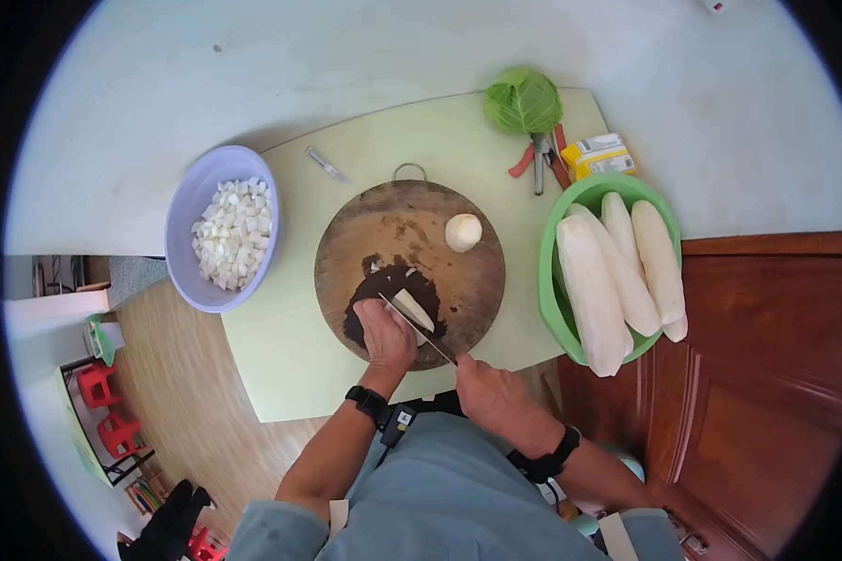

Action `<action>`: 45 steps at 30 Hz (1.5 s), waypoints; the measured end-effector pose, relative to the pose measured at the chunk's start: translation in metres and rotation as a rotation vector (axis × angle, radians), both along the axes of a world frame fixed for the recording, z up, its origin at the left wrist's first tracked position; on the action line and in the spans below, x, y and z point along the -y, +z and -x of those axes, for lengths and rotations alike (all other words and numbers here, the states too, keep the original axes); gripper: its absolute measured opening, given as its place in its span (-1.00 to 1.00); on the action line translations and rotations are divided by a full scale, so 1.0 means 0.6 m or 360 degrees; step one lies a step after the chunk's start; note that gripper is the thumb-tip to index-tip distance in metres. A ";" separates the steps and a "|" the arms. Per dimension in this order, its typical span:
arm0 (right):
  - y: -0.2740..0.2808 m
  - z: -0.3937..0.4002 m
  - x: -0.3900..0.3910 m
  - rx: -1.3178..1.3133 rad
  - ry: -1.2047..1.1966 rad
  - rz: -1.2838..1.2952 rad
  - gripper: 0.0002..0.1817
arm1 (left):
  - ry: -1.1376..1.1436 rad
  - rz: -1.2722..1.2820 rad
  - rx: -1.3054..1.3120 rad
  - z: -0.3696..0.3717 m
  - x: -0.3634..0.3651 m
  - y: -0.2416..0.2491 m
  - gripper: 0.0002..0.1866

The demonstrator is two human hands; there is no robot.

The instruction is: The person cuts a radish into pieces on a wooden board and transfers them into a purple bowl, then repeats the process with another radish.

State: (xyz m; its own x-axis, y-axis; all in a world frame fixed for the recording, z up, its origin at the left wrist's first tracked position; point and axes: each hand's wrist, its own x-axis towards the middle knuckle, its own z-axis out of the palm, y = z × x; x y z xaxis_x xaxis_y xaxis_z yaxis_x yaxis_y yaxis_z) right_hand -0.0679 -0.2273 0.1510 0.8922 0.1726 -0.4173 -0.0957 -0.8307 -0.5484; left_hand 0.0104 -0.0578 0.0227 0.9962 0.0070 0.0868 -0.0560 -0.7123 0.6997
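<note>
Pale peeled piece (413, 310) on the round board's (407, 210) near half, knife (421, 331) slanting alongside, right hand (498, 397) wrapped round its handle. Left hand (386, 336) beside the blade, grip unclear; purple bowl (184, 206) left of the board, green basin (546, 280) right.

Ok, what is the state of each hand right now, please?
Left hand: over the board, beside the knife; whether it holds anything cannot be told.
Right hand: closed, holding the knife.

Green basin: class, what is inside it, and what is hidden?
The green basin holds long white vegetables, some jutting past its rim. Whatever lies beneath them is covered.
</note>
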 end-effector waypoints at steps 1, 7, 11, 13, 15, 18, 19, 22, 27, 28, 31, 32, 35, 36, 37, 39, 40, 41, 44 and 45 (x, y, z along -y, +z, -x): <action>0.004 -0.003 0.001 -0.0043 0.0014 -0.0009 -0.88 | -0.0015 -0.0003 -0.0013 0.001 0.000 -0.003 -0.83; 0.030 -0.025 0.002 -0.0332 -0.0015 -0.0073 -0.87 | 0.0019 0.0010 0.0011 0.002 0.001 -0.011 -0.86; 0.040 -0.026 -0.002 -0.0342 -0.0048 -0.0116 -0.88 | 0.0048 0.0024 -0.0021 0.004 0.001 -0.016 -0.86; 0.038 -0.027 -0.002 -0.0326 -0.0046 -0.0104 -0.87 | 0.0071 0.0034 -0.0035 0.003 0.001 -0.017 -0.86; 0.037 -0.029 -0.003 -0.0343 -0.0050 -0.0105 -0.86 | -0.0006 0.0025 0.0052 0.002 -0.002 -0.017 -0.86; 0.045 -0.037 -0.006 -0.0402 -0.0036 -0.0083 -0.86 | -0.0015 0.0045 0.0084 0.002 -0.003 -0.027 -0.85; 0.049 -0.040 -0.008 -0.0451 -0.0021 -0.0057 -0.86 | 0.0007 0.0038 0.0085 0.004 -0.003 -0.027 -0.85; 0.050 -0.049 -0.012 -0.0491 0.0028 0.0036 -0.82 | 0.0056 0.0076 0.0090 0.005 0.000 -0.021 -0.82; 0.060 -0.079 -0.026 -0.0561 0.0055 0.0104 -0.87 | 0.0075 0.0115 0.0079 0.003 0.002 -0.009 -0.77; 0.058 -0.082 -0.029 -0.0566 0.0045 0.0123 -0.87 | 0.0069 0.0135 0.0091 0.003 0.002 -0.008 -0.77; 0.039 -0.087 -0.036 -0.0545 0.0040 0.0077 -0.85 | 0.0073 0.0152 0.0088 0.005 0.001 -0.010 -0.76; 0.036 -0.088 -0.038 -0.0554 0.0051 0.0091 -0.85 | 0.0086 0.0163 0.0079 0.005 0.001 -0.011 -0.76; 0.023 -0.091 -0.046 -0.0612 -0.0035 0.0140 -0.83 | 0.0082 0.0161 0.0058 0.006 0.000 -0.013 -0.74; 0.013 -0.095 -0.050 -0.0574 -0.0049 0.0138 -0.82 | 0.0064 0.0173 0.0048 0.005 -0.002 -0.013 -0.74; 0.004 -0.096 -0.054 -0.0536 -0.0067 0.0135 -0.81 | 0.0043 0.0184 0.0039 0.006 -0.003 -0.013 -0.74; -0.019 -0.092 -0.067 -0.0509 -0.0102 0.0167 -0.81 | 0.0030 0.0160 0.0053 0.009 -0.005 -0.015 -0.74; -0.029 -0.095 -0.068 -0.0474 -0.0127 0.0197 -0.80 | 0.0027 0.0134 0.0074 0.005 -0.004 -0.017 -0.74; -0.034 -0.094 -0.064 -0.0469 -0.0129 0.0201 -0.80 | 0.0026 0.0138 0.0079 0.005 -0.002 -0.019 -0.74; -0.037 -0.088 -0.063 -0.0406 -0.0158 0.0085 -0.76 | 0.0069 0.0162 0.0083 0.002 -0.002 -0.018 -0.75; -0.036 -0.088 -0.064 -0.0439 -0.0140 0.0106 -0.76 | 0.0091 0.0166 0.0048 0.004 -0.002 -0.017 -0.75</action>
